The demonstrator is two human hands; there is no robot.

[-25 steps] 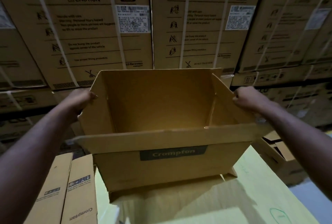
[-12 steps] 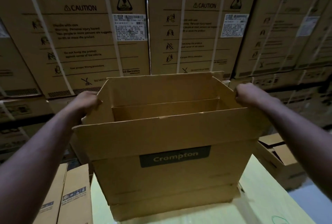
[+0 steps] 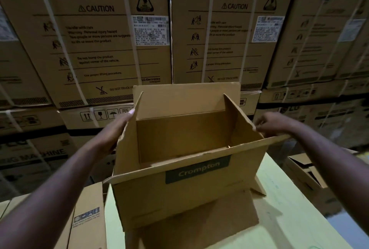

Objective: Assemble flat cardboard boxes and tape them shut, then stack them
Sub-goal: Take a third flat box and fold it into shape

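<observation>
Below and outside the left forearm: flat brown printed cartons (image 3: pixel 87 220), lying side by side. Left hand (image 3: pixel 116 132) spread, fingers straight along the outer face of the left side flap (image 3: pixel 128 143), pressing rather than clasping.

Between the two hands, slightly ahead and lower: brown corrugated cardboard box (image 3: pixel 179 194), dark Crompton label on its near wall, mouth up on the pale yellow-green surface (image 3: pixel 289 218). Long axis running hand to hand, so neither hand nearer than the other.

Right hand (image 3: pixel 273 123) curled, pinching the outer edge of the right side flap (image 3: pixel 243 129). Under the right forearm, another open brown carton (image 3: pixel 305 171). Well beyond both hands, a wall of strapped brown shipping cartons (image 3: pixel 99 39).

Against half a second back: mouth tipped more toward the wearer, interior open to view, far flap upright, left hand loosened from a clenched hold into a flat one. Probably next: folding the side flaps inward, one per hand.
</observation>
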